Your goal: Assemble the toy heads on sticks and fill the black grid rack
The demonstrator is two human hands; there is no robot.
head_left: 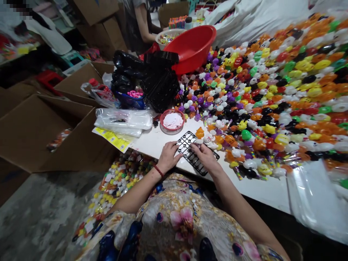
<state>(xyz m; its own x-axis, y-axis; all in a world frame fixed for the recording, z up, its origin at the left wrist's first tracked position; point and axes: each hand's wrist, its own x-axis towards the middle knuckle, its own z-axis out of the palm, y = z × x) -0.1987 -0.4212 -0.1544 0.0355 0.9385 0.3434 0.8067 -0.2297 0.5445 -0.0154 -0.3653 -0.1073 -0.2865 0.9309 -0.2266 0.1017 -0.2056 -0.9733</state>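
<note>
A black plastic grid rack (187, 142) with rows of openings lies tilted at the table's front edge. My left hand (168, 156) is closed on its left edge, thumb and fingers on the bars. My right hand (207, 158) lies over the rack's right part with fingers curled onto the bars; its fingertips are partly hidden. Just beyond the right hand is a small orange toy head (200, 132), beside a white toy head (208, 137). Many light-up-looking character toys (246, 135) in several colours are heaped to the right.
A red round basket (163, 129) holds white paper pieces. Clear plastic bags (123, 119) lie on the left, more bags (318, 192) on the right. Behind stand stacked black racks (160, 87) and a red basin (193, 47). Open cartons (40, 134) stand left. A co-worker's arm (144, 25) shows behind.
</note>
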